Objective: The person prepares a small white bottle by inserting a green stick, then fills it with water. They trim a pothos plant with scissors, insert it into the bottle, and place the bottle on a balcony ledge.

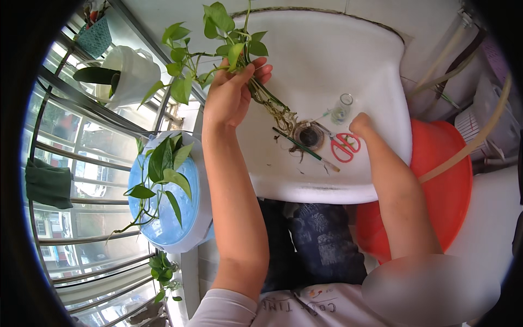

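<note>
My left hand point(237, 88) holds a bunch of pothos cuttings point(220, 18) over the left side of a white ceramic sink point(327, 53). Green leaves spread above the fingers, and pale tangled roots point(282, 114) hang down towards the drain point(309, 135). My right hand point(360, 123) is low in the basin, its fingers bent out of sight, so its grip is hidden. Just left of it stands a small clear glass bottle point(341, 109). Red-handled scissors point(344, 147) lie below that hand, blades pointing to the drain. A thin green-handled brush point(304, 145) lies across the drain's lower edge.
Left of the sink, a trailing pothos point(165, 171) rests on a blue-lidded appliance point(175, 220) beside a barred window point(86, 200). A white pot point(130, 75) hangs above. Right of the sink are a red basin point(441, 155) and a beige hose point(470, 151).
</note>
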`<state>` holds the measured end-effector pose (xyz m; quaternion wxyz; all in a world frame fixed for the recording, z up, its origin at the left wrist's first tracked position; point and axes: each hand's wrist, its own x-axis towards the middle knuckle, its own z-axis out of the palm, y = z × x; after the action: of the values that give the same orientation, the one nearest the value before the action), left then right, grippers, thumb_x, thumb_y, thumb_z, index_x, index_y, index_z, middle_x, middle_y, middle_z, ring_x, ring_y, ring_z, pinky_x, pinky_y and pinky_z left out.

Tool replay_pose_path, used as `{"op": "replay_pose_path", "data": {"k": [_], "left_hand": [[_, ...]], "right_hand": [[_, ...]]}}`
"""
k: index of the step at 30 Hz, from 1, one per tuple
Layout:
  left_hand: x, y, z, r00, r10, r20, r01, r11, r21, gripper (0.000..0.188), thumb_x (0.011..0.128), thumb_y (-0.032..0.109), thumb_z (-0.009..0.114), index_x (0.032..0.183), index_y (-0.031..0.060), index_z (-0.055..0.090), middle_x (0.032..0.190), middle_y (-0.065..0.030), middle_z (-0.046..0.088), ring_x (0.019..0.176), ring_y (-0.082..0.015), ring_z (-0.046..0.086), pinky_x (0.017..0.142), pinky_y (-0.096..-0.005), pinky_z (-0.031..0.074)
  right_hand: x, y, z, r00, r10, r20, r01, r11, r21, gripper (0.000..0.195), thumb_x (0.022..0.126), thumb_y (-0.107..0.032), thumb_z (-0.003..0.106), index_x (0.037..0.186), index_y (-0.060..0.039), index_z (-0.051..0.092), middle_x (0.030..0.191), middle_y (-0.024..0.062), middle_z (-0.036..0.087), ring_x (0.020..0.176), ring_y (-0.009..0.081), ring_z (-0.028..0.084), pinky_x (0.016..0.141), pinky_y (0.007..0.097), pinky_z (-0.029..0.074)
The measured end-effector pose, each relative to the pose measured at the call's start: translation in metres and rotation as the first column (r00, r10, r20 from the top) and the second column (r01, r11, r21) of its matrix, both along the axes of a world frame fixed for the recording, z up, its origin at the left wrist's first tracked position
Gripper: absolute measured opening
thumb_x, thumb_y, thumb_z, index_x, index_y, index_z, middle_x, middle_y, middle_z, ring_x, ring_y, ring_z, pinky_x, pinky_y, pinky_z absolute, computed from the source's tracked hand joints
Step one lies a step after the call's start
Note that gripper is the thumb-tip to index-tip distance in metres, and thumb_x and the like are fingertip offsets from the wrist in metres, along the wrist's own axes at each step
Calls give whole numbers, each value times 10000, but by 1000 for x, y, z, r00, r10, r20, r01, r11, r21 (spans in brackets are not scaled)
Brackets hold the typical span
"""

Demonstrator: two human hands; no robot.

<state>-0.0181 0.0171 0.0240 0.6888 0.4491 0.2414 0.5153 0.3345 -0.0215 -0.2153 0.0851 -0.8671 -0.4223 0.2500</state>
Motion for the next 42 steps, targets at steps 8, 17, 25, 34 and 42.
{"op": "replay_pose_path", "data": {"k": [8,17,25,34,42], "left_hand": [[11,-14,0,999,42,-27,-41,999,31,333,943,1,440,1272,29,390,1101,-165,592,1046,-291,598,916,-393,489],[-1,-20,13,986,130,-103,-125,990,59,321,955,41,456,1268,68,391,1166,-149,572,1108,-301,571,847,-420,526],[8,-13,7,987,130,-91,-126,991,54,272,937,61,500,1200,50,429,1135,-118,604,1037,-245,614,774,-362,531],[6,-2,3,976,157,-149,-135,979,150,214,941,72,494,1154,65,481,1123,-82,616,1004,-224,630,742,-335,528],[7,-7,5,985,84,-153,-61,987,149,283,944,57,498,1221,49,437,1160,-140,604,1061,-287,606,790,-401,551]], "right_hand": [[-31,-35,23,804,572,162,-499,797,-341,325,607,-185,816,832,16,693,840,202,677,805,317,673,723,375,557],[-56,-43,25,810,541,225,-458,824,-333,273,632,-85,763,896,-58,700,956,177,672,932,326,651,786,393,539],[-60,-30,27,798,552,240,-498,830,-251,318,650,-243,743,867,-18,691,936,178,674,909,320,655,777,377,539],[-91,-57,176,549,696,463,-739,663,-119,728,572,-416,797,1134,-41,525,1087,147,591,1087,276,544,934,354,442],[-105,-48,262,281,648,708,-922,387,12,724,514,-369,837,1122,-103,547,1041,93,584,1086,249,515,944,340,433]]}}
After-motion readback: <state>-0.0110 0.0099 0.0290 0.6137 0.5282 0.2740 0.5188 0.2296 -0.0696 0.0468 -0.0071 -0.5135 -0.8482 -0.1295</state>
